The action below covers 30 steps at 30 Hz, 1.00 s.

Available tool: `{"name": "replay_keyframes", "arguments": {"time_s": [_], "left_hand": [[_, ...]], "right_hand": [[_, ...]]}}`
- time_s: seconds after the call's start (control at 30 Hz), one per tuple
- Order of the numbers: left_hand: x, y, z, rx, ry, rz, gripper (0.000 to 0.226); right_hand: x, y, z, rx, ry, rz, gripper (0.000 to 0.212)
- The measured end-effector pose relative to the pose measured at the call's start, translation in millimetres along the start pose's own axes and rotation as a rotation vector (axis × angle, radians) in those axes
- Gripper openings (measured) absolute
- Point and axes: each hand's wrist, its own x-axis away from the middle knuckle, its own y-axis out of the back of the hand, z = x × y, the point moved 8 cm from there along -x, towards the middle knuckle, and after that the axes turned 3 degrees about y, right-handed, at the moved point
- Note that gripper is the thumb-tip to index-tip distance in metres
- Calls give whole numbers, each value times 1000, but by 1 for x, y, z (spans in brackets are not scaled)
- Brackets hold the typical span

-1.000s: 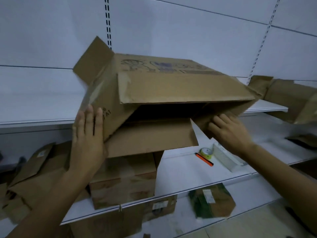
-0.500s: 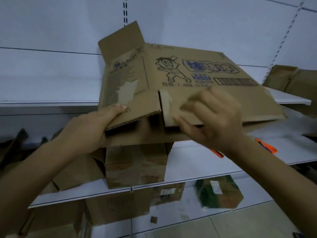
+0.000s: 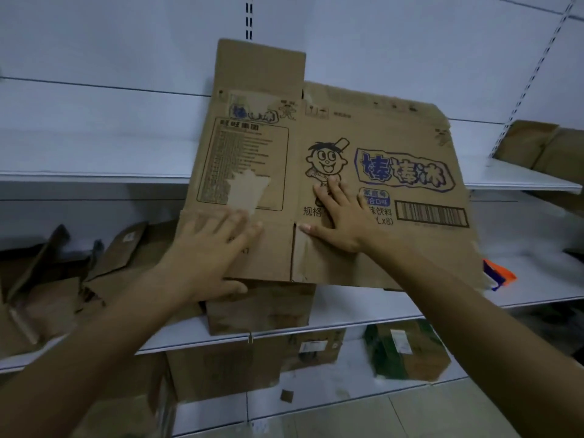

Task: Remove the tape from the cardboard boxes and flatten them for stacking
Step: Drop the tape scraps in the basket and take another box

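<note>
A brown cardboard box (image 3: 395,128) with a cartoon figure and blue lettering lies flattened, printed side up, tilted on top of another cardboard box (image 3: 259,308) on the middle shelf. One flap sticks up at its far left corner. My left hand (image 3: 211,251) presses flat on the near left flap, thumb at the flap's front edge. My right hand (image 3: 341,216) presses with straight spread fingers on the panel just below the cartoon figure. A pale torn patch shows on the left panel where the surface has peeled.
White shelves (image 3: 94,175) run along a white back wall. Flattened cardboard pieces (image 3: 63,279) lie at the left. An orange-and-blue tool (image 3: 499,275) lies on the shelf at right. More boxes (image 3: 543,147) sit on the upper right shelf. A brown box (image 3: 221,368) and a green pack (image 3: 407,352) sit on the bottom shelf.
The box was open and held up one second ago; it has collapsed flat. Both hands moved from its edges onto its top face and now press it down.
</note>
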Motion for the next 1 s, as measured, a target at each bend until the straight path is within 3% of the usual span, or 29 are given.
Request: {"name": "replay_keyframes", "arguments": {"time_s": [0.1, 0.23, 0.37, 0.57, 0.73, 0.77, 0.9, 1.0], "left_hand": [[-29, 15, -46, 88, -63, -96, 105], [-71, 23, -90, 61, -38, -93, 125], [-73, -6, -133, 12, 11, -83, 124], [-71, -9, -128, 40, 135, -177, 130], [-68, -7, -116, 8, 201, -150, 133], [-66, -5, -115, -6, 210, -147, 129], [-60, 8, -117, -17, 266, -204, 79], [-59, 9, -121, -60, 248, -161, 81]], "right_hand": [[2, -4, 4, -10, -11, -4, 85], [2, 2, 3, -13, 5, -44, 62], [-1, -5, -1, 87, 40, 35, 62], [-11, -5, 5, 31, 117, 6, 58], [-20, 1, 19, -36, 197, -29, 55], [-21, 3, 21, -50, 212, -25, 54], [-24, 8, 21, -117, 266, 21, 53], [-24, 6, 18, -120, 307, 54, 54]]}}
